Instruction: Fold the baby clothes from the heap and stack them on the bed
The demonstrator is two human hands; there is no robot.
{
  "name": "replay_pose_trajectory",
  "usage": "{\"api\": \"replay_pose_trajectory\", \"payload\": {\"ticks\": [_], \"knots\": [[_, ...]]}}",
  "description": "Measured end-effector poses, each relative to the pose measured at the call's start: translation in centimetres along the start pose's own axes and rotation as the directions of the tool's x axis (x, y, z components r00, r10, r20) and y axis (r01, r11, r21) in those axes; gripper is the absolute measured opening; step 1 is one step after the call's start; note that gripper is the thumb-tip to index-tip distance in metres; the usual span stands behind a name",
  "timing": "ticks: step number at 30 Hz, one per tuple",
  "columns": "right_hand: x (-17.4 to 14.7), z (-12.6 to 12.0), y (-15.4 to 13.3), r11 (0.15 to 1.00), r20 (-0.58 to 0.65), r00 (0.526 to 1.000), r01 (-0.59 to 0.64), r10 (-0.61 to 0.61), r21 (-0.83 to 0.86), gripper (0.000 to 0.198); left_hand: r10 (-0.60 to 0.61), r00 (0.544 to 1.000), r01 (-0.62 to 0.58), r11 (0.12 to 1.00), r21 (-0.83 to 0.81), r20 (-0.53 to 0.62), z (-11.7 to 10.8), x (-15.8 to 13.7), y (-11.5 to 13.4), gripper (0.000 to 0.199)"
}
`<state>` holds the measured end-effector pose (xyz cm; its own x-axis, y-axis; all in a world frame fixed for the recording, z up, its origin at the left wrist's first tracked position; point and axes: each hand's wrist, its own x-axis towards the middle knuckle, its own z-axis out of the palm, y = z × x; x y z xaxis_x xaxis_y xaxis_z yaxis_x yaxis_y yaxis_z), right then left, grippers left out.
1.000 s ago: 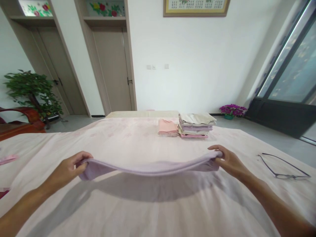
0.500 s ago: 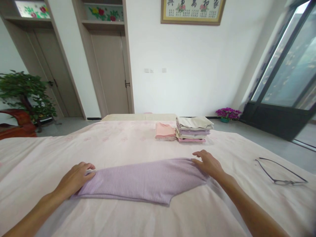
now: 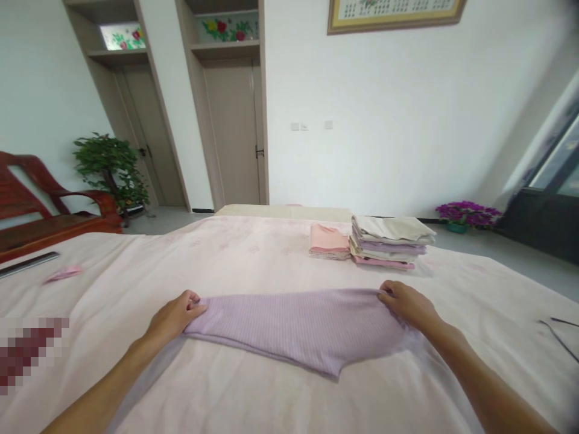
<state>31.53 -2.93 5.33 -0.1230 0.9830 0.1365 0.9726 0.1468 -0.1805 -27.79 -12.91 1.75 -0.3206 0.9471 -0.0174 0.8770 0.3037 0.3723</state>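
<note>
A pair of lilac ribbed trousers [image 3: 294,325], folded lengthwise, lies across the bed-like surface in front of me. At the narrow leg end, my left hand [image 3: 181,313] pinches the upper corner between thumb and fingers. My right hand [image 3: 402,301] grips the upper corner at the wide waist end. The top edge runs nearly straight between both hands, and the crotch point hangs toward me at the lower right. Part of the waist end is hidden by my right hand and wrist.
Beyond the trousers stand a low pile of peach cloth [image 3: 329,241] and a taller stack of folded clothes [image 3: 391,241]. Glasses [image 3: 561,337] lie at the right edge. A pink item [image 3: 63,274] and a dark flat object [image 3: 29,263] are on the left. A pale sheet [image 3: 253,259] covers the surface.
Both hands have closed on the trousers' upper corners, where their fingers were looser before. The view has turned left, bringing more of the wooden bench into sight.
</note>
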Motion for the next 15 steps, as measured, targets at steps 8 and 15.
{"api": "replay_pose_trajectory", "payload": {"ticks": [8,15], "knots": [[0.2,5.1,0.8,0.987,-0.133,0.990,-0.059,0.039,-0.149,0.052,-0.036,0.998,0.032,0.996,0.078,0.055,-0.5,0.0,1.6,0.042],[-0.4,6.6,0.3,0.981,-0.152,0.986,0.044,-0.073,-0.187,0.050,-0.046,0.996,0.055,0.988,0.142,-0.071,0.6,0.0,3.6,0.042]]}}
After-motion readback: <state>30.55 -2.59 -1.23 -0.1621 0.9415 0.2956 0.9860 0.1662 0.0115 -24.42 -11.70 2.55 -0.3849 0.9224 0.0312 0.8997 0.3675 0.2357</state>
